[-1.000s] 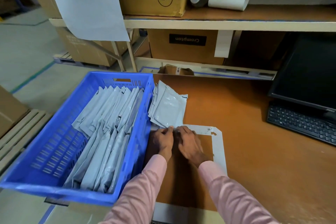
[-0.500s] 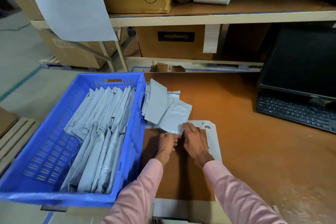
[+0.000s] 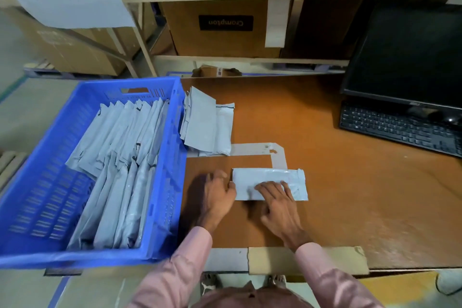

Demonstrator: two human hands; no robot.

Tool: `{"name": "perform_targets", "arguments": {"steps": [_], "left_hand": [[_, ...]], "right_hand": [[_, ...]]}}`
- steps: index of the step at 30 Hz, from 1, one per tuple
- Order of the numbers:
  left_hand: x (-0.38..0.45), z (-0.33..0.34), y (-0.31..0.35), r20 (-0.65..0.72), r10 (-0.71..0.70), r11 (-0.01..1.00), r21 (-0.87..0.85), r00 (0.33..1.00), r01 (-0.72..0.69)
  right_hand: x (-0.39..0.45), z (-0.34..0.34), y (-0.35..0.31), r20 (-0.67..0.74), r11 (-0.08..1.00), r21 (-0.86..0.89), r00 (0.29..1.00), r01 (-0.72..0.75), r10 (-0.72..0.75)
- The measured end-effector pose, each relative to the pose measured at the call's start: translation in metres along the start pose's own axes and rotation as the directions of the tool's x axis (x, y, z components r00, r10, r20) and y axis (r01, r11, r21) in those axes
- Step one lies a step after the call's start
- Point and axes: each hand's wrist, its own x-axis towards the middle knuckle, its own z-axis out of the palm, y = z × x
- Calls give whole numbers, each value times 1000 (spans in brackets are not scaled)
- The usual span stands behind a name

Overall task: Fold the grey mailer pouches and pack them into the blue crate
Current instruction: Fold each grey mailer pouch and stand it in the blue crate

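Grey mailer pouch point(image 3: 271, 184) lay flat on the brown desk point(image 3: 350, 195), folded into a long strip just right of the blue crate point(image 3: 160, 182) and in front of the stack of unfolded pouches point(image 3: 207, 127). The right hand point(image 3: 277, 204) pressed it down with fingers spread and fairly straight. The left hand point(image 3: 217, 195) rested at its left end, fingers loosely curled; whether they pinched the edge could not be told. The likeliest trouble was the slick film springing open once pressure eased, since the crease looked soft. A one-handed lift from the end could let the strip unfold on the way to the crate. The packed pouches point(image 3: 120, 165) stood tightly on edge, so a loose fold might catch on them. Reaching across could also nudge the stack leaning against the crate wall.
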Motion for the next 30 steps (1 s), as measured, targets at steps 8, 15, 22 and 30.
{"name": "perform_targets", "arguments": {"steps": [8, 15, 22, 30], "left_hand": [[10, 38, -4, 91, 444, 862, 226, 891, -453], [18, 64, -14, 171, 448, 812, 331, 877, -480], [21, 70, -14, 205, 441, 780, 394, 874, -486], [24, 72, -14, 217, 436, 769, 413, 873, -487]], "right_hand": [[7, 1, 2, -92, 982, 117, 982, -151, 162], [17, 15, 21, 50, 978, -67, 979, -196, 200], [18, 15, 24, 85, 976, -57, 973, -210, 214], [22, 15, 24, 98, 975, -40, 970, -220, 223]]}}
